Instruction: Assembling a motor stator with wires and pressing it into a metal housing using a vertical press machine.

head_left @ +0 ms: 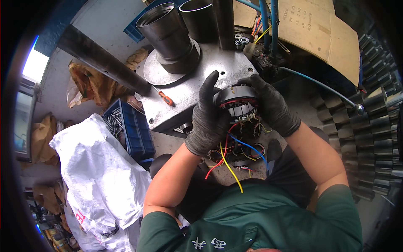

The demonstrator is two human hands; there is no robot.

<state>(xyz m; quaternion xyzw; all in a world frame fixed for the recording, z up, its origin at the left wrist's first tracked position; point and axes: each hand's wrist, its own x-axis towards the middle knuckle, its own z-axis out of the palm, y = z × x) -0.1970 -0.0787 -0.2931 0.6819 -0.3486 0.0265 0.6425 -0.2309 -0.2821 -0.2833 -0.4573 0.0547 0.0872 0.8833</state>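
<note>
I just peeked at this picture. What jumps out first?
In the middle, two gloved hands, the left hand and the right hand, grip a round motor stator. Its red, yellow and blue wires dangle toward the person's green shirt. Behind it, wide metal tubes stand on a steel plate, with an orange-handled screwdriver.

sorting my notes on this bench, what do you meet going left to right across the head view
white sack → blue crate → screwdriver → left hand → stator → right hand → stacked steel parts
</note>
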